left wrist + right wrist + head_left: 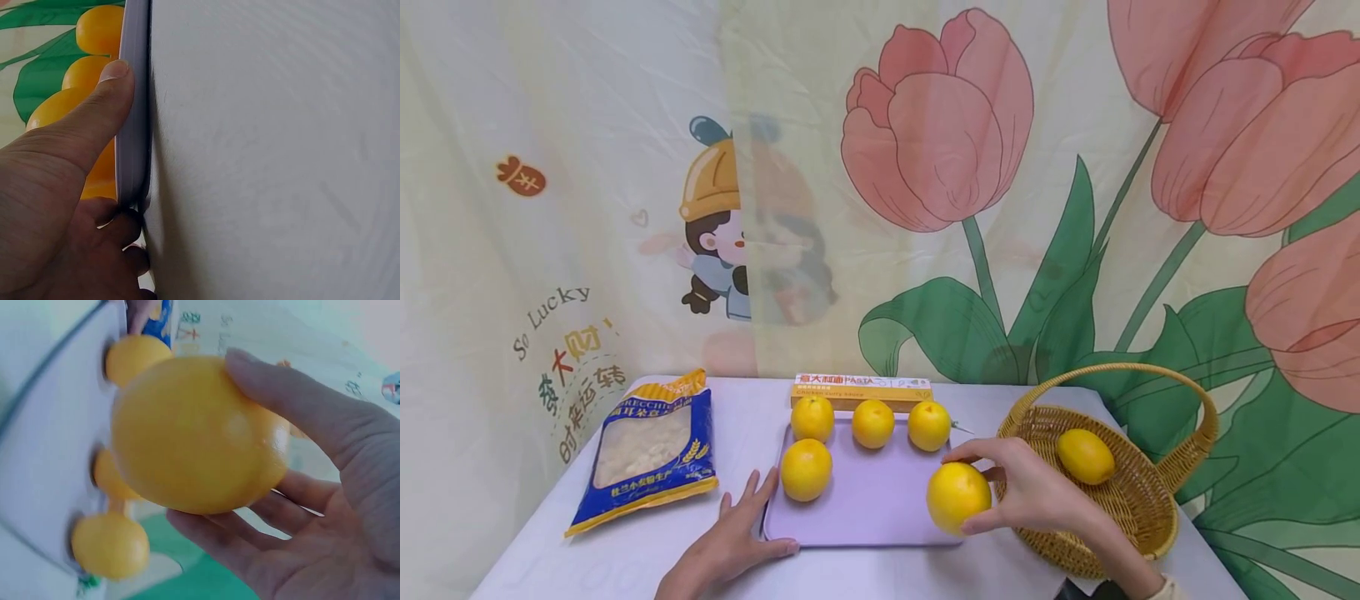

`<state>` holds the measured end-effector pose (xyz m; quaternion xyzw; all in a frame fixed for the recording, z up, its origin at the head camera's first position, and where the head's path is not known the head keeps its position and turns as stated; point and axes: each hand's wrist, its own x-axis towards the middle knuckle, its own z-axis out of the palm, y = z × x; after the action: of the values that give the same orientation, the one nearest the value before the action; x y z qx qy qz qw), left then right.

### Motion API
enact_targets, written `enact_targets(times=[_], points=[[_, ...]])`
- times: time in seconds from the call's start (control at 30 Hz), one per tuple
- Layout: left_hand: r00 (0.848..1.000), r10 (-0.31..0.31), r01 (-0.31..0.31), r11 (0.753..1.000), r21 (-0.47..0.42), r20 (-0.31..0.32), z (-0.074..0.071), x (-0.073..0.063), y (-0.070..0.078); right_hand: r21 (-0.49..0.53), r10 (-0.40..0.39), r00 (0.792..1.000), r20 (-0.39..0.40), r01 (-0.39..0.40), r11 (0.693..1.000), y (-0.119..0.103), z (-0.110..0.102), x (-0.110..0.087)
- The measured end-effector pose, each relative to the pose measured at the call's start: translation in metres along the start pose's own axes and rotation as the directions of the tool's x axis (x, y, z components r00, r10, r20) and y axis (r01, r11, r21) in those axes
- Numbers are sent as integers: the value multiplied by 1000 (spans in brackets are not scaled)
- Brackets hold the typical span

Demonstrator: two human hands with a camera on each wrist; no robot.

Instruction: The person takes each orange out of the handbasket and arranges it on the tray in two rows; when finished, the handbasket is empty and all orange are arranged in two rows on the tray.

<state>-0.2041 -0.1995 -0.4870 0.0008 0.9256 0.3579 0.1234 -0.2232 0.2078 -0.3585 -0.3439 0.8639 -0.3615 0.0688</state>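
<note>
My right hand (1026, 492) holds a yellow orange (959, 498) between thumb and fingers over the right end of a pale purple tray (880, 521). In the right wrist view the held orange (200, 434) looks smooth and glossy, with the thumb across one side and fingertips under the other. Spread around the tray's front left corner, my left hand (730, 533) touches its edge; the left wrist view has its thumb lying along the rim (132, 137). On the tray sit more oranges: three along the back (872, 424) and another at the left (807, 470).
To the right stands a woven basket (1157, 533) with a tall handle and a yellow oval fruit (1086, 457) inside. A blue and yellow pasta bag (643, 450) lies left of the tray. Behind it is a pasta box (861, 392), before a printed curtain (790, 75).
</note>
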Motion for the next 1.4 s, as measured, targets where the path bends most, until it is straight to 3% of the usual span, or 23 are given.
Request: enact_targets(times=[0.27,0.5,0.67,1.0,1.2,1.4], points=[[999,33,-33,999,8,-8,0,-1,0,28,-42,996,-76,44,999,2,44,29],[1000,7,-7,1000,18,1,1,1,1,42,14,986,-167,-7,999,10,72,50],[999,33,-33,999,23,-12,0,-1,0,76,48,978,-201,-34,997,15,89,67],[999,45,-45,999,25,-21,0,-2,0,86,150,960,-237,-134,987,25,111,90],[1000,18,-17,1000,21,-19,2,-1,0,104,161,956,-246,-139,985,31,116,93],[999,31,-31,999,21,-26,2,-2,-2,122,166,960,-225,-141,982,37,121,94]])
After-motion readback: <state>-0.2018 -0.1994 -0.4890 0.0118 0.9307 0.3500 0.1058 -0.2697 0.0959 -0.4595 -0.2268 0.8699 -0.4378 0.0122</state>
